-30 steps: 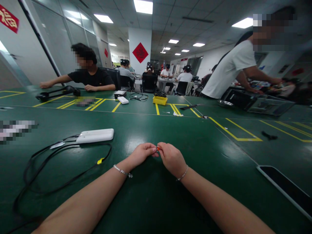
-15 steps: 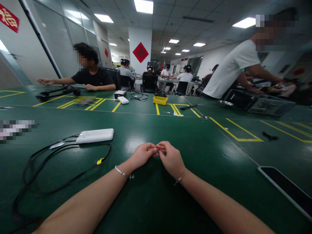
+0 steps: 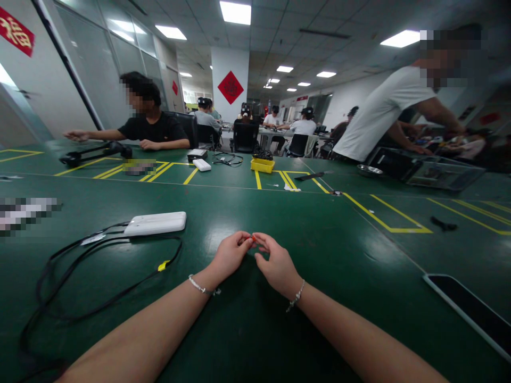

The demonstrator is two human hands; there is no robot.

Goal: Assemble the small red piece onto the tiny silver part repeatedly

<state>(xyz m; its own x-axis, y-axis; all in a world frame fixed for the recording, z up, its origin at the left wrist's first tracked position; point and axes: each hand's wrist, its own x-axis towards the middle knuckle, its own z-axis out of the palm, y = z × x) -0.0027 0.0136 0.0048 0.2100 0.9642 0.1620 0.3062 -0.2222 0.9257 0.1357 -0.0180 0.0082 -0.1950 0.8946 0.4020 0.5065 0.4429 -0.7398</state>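
Note:
A small red-orange object (image 3: 254, 238) is between my fingertips above the green table (image 3: 319, 330); its shape is too small to make out. My left hand (image 3: 232, 252) pinches it between thumb and forefinger. From the other side, my right hand (image 3: 277, 261) touches it with the forefinger, while its thumb stands apart from the fingers. Both wrists wear silvery bracelets.
A white power bank (image 3: 155, 223) with black cables lies at left, a phone-like device (image 3: 471, 308) at right. Further back are a yellow box (image 3: 262, 165) and a clear case (image 3: 443, 173). One person sits across at left; another leans in at right.
The red-orange object and my fingertips have moved slightly left and up. My right thumb has come away from the fingers. The person at right has shifted a little.

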